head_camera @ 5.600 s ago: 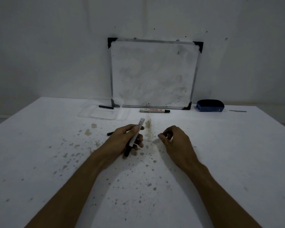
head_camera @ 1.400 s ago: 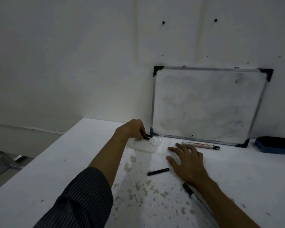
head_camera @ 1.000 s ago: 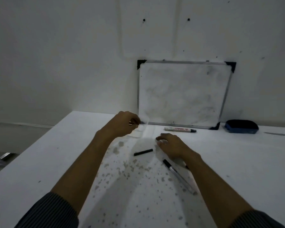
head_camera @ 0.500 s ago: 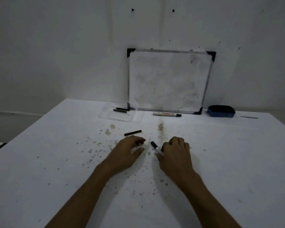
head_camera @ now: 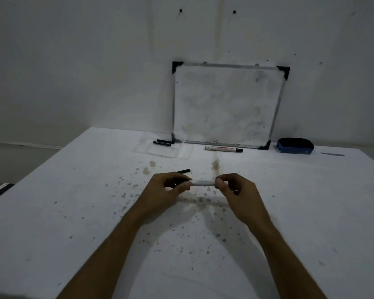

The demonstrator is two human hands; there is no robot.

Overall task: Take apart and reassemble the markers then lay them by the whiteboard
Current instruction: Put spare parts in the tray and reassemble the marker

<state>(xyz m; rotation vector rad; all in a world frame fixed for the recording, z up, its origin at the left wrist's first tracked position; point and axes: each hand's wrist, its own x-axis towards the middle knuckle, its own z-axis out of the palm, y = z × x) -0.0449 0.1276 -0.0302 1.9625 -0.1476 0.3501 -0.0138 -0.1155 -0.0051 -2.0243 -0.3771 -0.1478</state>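
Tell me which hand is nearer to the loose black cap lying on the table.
Left. The left hand sits just in front of the black cap, nearly touching it. The right hand is farther off to the cap's right, holding the other end of the marker.

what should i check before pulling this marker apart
1. Left hand grips one end of the held marker: ok
2. Right hand grips the other end: ok
3. Marker lifted off the table: ok
4. Which end has the cap: cannot tell
5. Tray within reach for parts: ok
6. Finished marker lies by the whiteboard: ok
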